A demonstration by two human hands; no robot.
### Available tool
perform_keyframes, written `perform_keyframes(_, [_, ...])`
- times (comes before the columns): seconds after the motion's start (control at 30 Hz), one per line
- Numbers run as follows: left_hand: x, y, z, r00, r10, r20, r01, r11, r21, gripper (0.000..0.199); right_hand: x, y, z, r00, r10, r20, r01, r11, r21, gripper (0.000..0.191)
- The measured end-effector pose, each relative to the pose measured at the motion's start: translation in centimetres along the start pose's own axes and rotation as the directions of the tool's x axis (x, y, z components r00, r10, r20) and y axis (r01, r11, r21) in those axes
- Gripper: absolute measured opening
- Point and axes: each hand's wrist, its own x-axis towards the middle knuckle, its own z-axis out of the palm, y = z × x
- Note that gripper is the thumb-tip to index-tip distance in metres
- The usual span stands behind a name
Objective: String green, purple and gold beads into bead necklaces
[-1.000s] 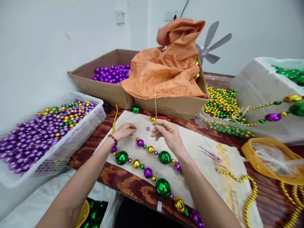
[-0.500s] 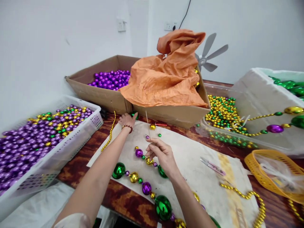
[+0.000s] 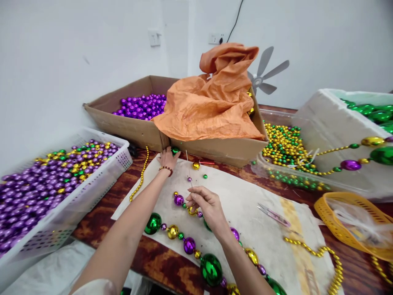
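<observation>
My left hand point(image 3: 168, 158), a red-brown bead bracelet point(image 3: 166, 168) at its wrist, reaches to the foot of the cardboard box. Its fingers are stretched out beside a large green bead point(image 3: 175, 150); their tips are partly hidden. With thumb and forefinger, my right hand point(image 3: 205, 201) pinches a long thin needle point(image 3: 188, 166) that points upward. Below that hand runs a strand of purple, gold and green beads point(image 3: 179, 200), partly covered by it. A thicker bead strand point(image 3: 189, 245) lies closer to me. Loose beads, among them a gold one point(image 3: 195, 165), lie past the needle.
The cardboard box point(image 3: 129, 129) holds purple beads under an orange cloth point(image 3: 211, 110). At left stands a white basket point(image 3: 123, 153) of beads. Snips point(image 3: 273, 214) and a gold bead chain point(image 3: 321, 250) lie on the pale sheet point(image 3: 242, 200). A yellow basket point(image 3: 325, 213) sits at right.
My left hand has moved slightly right, closer to the green bead. My right hand has lowered a little with the needle. The view has shifted slightly.
</observation>
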Motion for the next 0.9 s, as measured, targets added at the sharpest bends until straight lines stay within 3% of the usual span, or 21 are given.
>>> perform_keyframes(0.13, [0.2, 0.4, -0.4, 0.999, 0.035, 0.023, -0.03, 0.985, -0.171, 0.047, -0.1, -0.1, -0.3, 1.0, -0.012, -0.017, 0.012, 1.0, -0.012, 0.029])
perform_keyframes(0.3, [-0.9, 0.3, -3.7, 0.994, 0.062, 0.089, -0.012, 0.881, -0.473, 0.04, 0.1, -0.3, -0.3, 0.998, -0.057, -0.023, 0.056, 0.998, -0.036, 0.028])
perform_keyframes(0.33, [-1.5, 0.1, -4.6, 0.987, 0.052, 0.151, 0.047, 0.807, -0.589, 0.037, 0.1, -0.3, -0.2, 0.998, -0.061, -0.02, 0.06, 0.997, -0.045, 0.028])
perform_keyframes(0.4, [-3.0, -0.2, -6.4, 0.943, 0.053, 0.327, 0.244, 0.556, -0.794, 0.032, 0.0, -0.1, -0.2, 0.998, -0.066, -0.015, 0.065, 0.995, -0.078, 0.029])
perform_keyframes(0.47, [-4.6, -0.5, -7.9, 0.878, 0.084, 0.471, 0.429, 0.299, -0.852, 0.028, -0.1, 0.3, -0.2, 0.997, -0.069, -0.015, 0.067, 0.989, -0.131, 0.029])
perform_keyframes(0.53, [-6.0, -0.5, -8.9, 0.851, 0.082, 0.519, 0.495, 0.201, -0.845, 0.026, -0.4, 0.7, -0.3, 0.996, -0.084, -0.016, 0.079, 0.979, -0.188, 0.027])
perform_keyframes(0.67, [-7.3, -0.2, -9.5, 0.844, 0.067, 0.532, 0.517, 0.164, -0.84, 0.027, -0.9, 1.4, -0.7, 0.991, -0.134, 0.007, 0.131, 0.953, -0.275, 0.024])
perform_keyframes(0.9, [-7.4, 0.7, -9.6, 0.82, 0.058, 0.569, 0.564, 0.084, -0.821, 0.028, -1.1, 1.8, -0.8, 0.988, -0.153, 0.035, 0.156, 0.928, -0.338, 0.021])
